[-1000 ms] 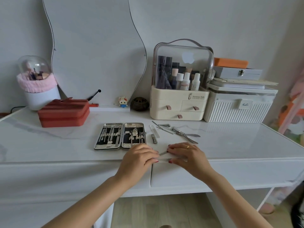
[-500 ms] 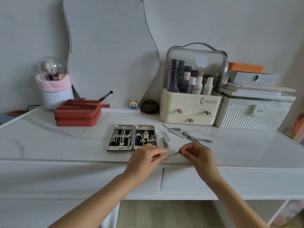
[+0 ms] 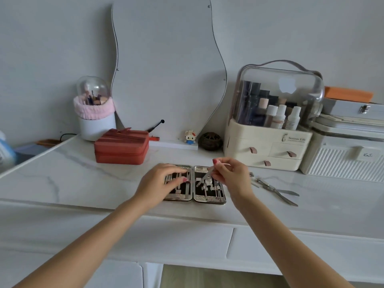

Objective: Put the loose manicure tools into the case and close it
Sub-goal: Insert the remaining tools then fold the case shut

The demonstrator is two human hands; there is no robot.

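Pinching thin metal tool (image 3: 204,177) over open case (image 3: 209,201), right hand (image 3: 230,175); left hand (image 3: 160,181) flat on case's left half, seemingly relaxed.

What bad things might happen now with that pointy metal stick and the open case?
1. The right hand only pinches the thin tool above the open case; it might slip and fall.
2. The left hand rests on the case's left half, so the tip could poke a finger.
3. The scissors lie loose near the right forearm, which might knock them.
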